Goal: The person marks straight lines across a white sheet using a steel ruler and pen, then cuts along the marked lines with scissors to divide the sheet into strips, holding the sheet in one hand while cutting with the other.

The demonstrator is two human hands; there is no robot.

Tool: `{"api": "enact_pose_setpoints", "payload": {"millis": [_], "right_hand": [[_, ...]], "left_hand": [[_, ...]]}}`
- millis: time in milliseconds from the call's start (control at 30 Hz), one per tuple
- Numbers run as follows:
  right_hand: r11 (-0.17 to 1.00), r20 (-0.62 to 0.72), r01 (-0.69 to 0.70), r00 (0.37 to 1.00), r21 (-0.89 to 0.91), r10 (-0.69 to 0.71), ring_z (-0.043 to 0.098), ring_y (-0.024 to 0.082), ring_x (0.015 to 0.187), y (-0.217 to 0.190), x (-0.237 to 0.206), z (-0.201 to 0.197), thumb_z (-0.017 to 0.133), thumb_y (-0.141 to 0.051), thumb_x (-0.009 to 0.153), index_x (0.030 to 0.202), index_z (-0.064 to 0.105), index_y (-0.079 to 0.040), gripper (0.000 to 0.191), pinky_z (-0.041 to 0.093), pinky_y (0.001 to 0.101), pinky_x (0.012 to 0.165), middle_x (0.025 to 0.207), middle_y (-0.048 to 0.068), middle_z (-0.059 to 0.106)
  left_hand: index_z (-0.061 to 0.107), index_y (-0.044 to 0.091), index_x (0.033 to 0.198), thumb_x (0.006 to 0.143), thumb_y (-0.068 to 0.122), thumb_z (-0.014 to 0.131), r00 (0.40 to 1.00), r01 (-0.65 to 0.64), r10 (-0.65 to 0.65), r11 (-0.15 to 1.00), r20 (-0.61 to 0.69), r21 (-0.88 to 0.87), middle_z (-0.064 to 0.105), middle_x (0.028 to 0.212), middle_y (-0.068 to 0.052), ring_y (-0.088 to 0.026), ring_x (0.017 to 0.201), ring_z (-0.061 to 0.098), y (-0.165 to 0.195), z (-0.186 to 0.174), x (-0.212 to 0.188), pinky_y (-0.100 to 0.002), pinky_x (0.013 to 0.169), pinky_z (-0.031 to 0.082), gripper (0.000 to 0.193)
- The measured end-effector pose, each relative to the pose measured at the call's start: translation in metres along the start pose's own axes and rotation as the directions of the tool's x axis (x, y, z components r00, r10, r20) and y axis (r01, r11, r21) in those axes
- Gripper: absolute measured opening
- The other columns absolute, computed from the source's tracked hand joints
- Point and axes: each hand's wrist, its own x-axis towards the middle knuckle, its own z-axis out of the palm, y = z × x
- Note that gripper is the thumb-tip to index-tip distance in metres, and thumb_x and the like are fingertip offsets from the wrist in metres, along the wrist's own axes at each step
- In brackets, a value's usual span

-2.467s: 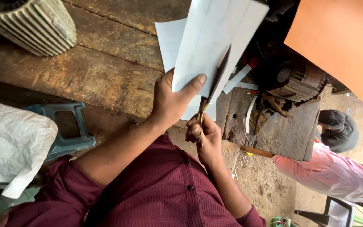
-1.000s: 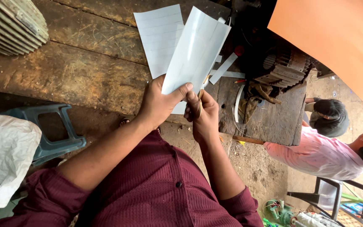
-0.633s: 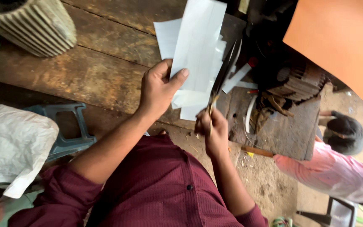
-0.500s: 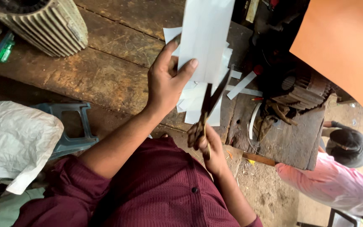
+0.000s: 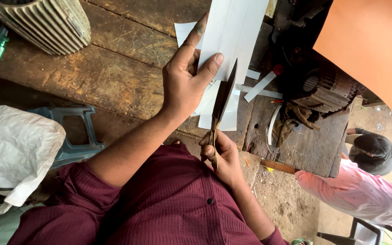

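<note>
Rough wooden surface (image 5: 91, 77) lies below me. My left hand (image 5: 184, 81) pinches a white sheet (image 5: 234, 36) at twelve o'clock; my right hand (image 5: 221, 154) grips scissors (image 5: 221, 102), blades nearly closed at its edge. Cut strips (image 5: 259, 86) lie at two o'clock; most of the sheet remains uncut.

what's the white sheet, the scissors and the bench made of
The white sheet, pinched in the left hand, looks like thin paper or card: matte, flat, with straight cut edges. The scissors in the right hand seem to be dark, dull metal with a tarnished look. The bench is rough, weathered wood, with grain and plank seams showing.
</note>
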Motion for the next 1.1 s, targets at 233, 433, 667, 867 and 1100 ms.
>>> {"api": "enact_pose_setpoints", "payload": {"millis": [233,433,667,867,1100], "right_hand": [[1.000,-0.027,0.008,1.000,-0.016,-0.008,0.058,0.008,0.071,0.000,-0.001,0.004,0.074,-0.045,0.094,0.100,0.062,-0.002,0.045,0.052,0.0245,0.063,0.082,0.001,0.061],[0.999,-0.075,0.004,0.997,-0.032,-0.007,0.057,0.008,0.065,-0.001,-0.002,0.009,0.074,-0.038,0.095,0.092,0.060,-0.003,0.038,0.051,0.0242,0.058,0.078,0.001,0.060],[0.996,-0.097,0.033,0.995,0.086,-0.025,0.058,0.008,0.069,-0.009,0.003,0.001,0.075,-0.040,0.095,0.100,0.063,-0.003,0.040,0.050,0.0237,0.062,0.079,0.001,0.061],[1.000,-0.165,0.002,0.986,0.019,0.001,0.058,0.008,0.066,-0.006,0.000,0.003,0.076,-0.038,0.095,0.094,0.061,-0.002,0.040,0.051,0.0249,0.060,0.078,0.001,0.061],[0.998,-0.198,0.013,0.980,0.059,-0.001,0.057,0.008,0.063,-0.006,0.002,-0.002,0.075,-0.041,0.093,0.097,0.064,-0.002,0.041,0.046,0.0232,0.057,0.072,0.001,0.061]], "left_hand": [[0.036,0.011,0.159,0.113,0.010,0.066,0.999,-0.037,0.037,0.999,-0.011,0.037,0.070,0.132,-0.010,-0.006,0.102,0.070,-0.001,0.001,-0.002,-0.021,0.082,0.063,0.054],[0.038,0.010,0.161,0.112,0.012,0.066,0.999,0.051,-0.051,0.999,0.003,0.005,0.077,0.118,-0.009,-0.006,0.100,0.075,-0.001,0.001,0.000,-0.020,0.081,0.065,0.056],[0.040,0.012,0.159,0.105,0.015,0.070,0.971,0.223,-0.235,0.960,0.051,0.172,0.075,0.089,-0.003,-0.003,0.060,0.056,0.012,0.003,-0.008,-0.020,0.049,0.045,0.062],[0.041,0.013,0.162,0.107,0.018,0.072,0.976,0.189,-0.205,0.967,0.078,0.172,0.065,0.076,0.003,0.000,0.057,0.045,0.007,0.004,-0.018,-0.019,0.049,0.036,0.063],[0.043,0.011,0.159,0.103,0.018,0.072,0.952,0.259,-0.284,0.947,0.117,0.187,0.068,0.077,0.001,-0.001,0.056,0.048,0.008,0.008,-0.020,-0.020,0.047,0.039,0.064]]}}
